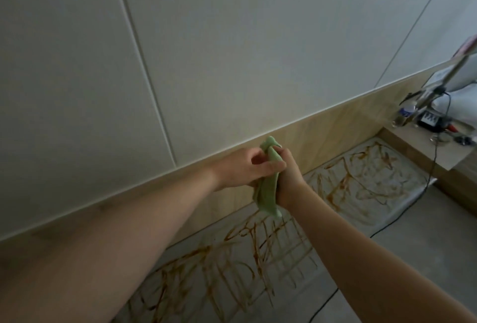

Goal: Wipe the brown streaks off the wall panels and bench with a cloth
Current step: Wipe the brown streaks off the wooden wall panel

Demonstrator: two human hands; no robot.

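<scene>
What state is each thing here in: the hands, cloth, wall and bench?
Green cloth: bunched between both hands, end hanging down.
Left hand: grips the cloth.
Right hand: grips the cloth.
Wall panels: no streaks visible.
Bench: covered in brown streaks.

Dim, flat, greenish light; soft overall focus; wide-angle bending of straight lines toward the edges.

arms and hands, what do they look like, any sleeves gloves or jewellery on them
Both arms are bare, no sleeves in view. The left hand and right hand wear no gloves; no ring, watch or bracelet shows.
</scene>
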